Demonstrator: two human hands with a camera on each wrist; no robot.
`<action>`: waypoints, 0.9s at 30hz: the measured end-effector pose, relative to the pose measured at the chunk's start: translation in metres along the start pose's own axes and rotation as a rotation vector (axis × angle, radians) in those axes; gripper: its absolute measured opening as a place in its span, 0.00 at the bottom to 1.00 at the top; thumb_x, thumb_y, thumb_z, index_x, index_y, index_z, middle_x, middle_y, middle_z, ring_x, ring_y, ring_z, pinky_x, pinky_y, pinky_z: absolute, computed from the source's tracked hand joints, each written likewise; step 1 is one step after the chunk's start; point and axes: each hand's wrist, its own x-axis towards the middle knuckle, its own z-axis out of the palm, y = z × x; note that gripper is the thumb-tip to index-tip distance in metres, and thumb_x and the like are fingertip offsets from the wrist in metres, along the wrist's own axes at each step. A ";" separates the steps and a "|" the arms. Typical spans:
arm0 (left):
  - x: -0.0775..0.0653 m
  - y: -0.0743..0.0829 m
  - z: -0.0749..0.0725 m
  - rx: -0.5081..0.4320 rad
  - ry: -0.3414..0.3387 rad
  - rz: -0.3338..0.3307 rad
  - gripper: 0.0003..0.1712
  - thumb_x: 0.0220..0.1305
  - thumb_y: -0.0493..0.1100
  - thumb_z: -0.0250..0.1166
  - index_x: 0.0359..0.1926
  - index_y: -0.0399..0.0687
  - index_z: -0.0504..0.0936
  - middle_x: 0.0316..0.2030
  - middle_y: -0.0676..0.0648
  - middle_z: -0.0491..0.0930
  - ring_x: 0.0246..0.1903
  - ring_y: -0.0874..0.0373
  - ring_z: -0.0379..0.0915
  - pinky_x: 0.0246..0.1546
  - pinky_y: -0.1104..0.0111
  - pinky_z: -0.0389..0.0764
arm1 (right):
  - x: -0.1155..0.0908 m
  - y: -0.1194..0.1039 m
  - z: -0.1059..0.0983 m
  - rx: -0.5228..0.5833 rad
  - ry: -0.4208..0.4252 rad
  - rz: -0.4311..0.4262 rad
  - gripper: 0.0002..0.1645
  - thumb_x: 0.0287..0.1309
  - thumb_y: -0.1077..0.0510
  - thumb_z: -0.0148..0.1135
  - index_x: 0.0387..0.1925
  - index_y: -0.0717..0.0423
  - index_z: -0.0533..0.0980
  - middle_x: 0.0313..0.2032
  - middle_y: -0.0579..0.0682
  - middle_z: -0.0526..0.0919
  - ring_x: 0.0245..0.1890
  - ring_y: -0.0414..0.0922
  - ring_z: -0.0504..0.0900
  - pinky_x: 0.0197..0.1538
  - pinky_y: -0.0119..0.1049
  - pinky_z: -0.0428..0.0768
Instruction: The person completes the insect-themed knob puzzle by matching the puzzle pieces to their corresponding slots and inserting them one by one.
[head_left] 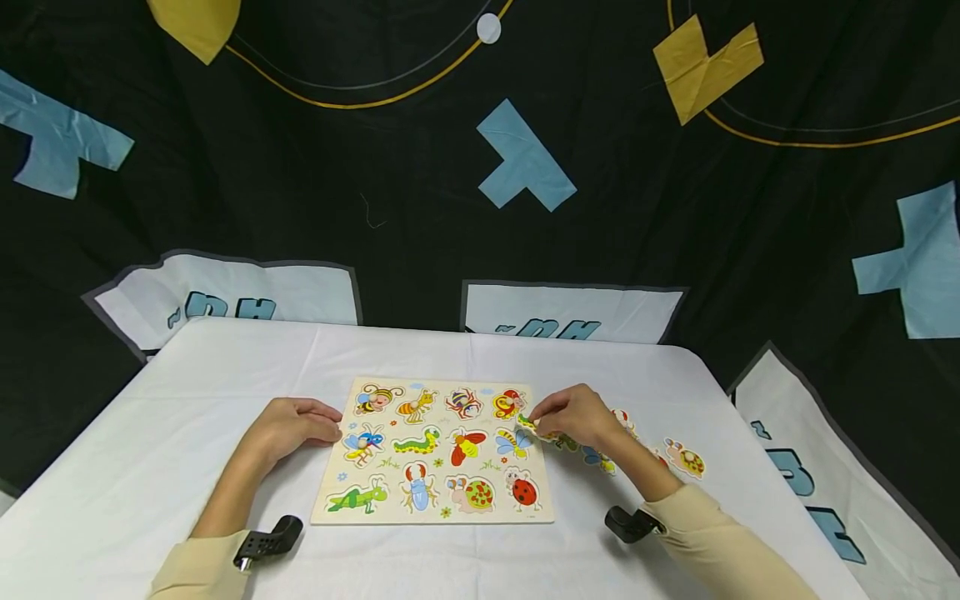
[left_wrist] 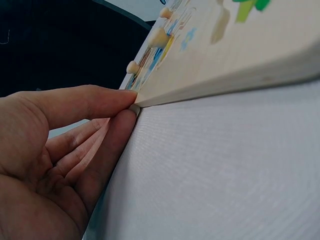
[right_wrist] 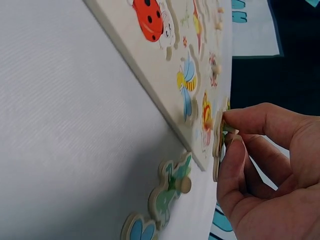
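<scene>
A wooden insect puzzle board (head_left: 442, 475) lies on the white-covered table. My left hand (head_left: 296, 429) is at its left edge; in the left wrist view the thumb and a finger (left_wrist: 112, 145) pinch the board's edge (left_wrist: 220, 85). Near the upper right corner, my right hand (head_left: 581, 417) pinches a green-and-yellow puzzle piece (head_left: 527, 423). That piece (right_wrist: 218, 145) appears almost edge-on in the right wrist view, raised beside the board, its picture mostly hidden. Knobs stand on several pieces in the board, including the spider (head_left: 463, 404).
Right of the board lie loose pieces: a green one with a knob (right_wrist: 167, 195), a blue-winged one (head_left: 598, 460) and a snail (head_left: 685, 458). The right forearm partly covers others. A black cloth (head_left: 420, 225) hangs behind the table.
</scene>
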 end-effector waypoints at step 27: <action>0.000 0.000 -0.002 -0.011 -0.006 -0.001 0.23 0.52 0.40 0.76 0.49 0.36 0.85 0.32 0.47 0.90 0.31 0.59 0.82 0.35 0.69 0.77 | 0.016 -0.034 0.038 -0.040 -0.057 -0.054 0.05 0.47 0.62 0.75 0.30 0.51 0.89 0.33 0.46 0.89 0.30 0.41 0.80 0.33 0.33 0.77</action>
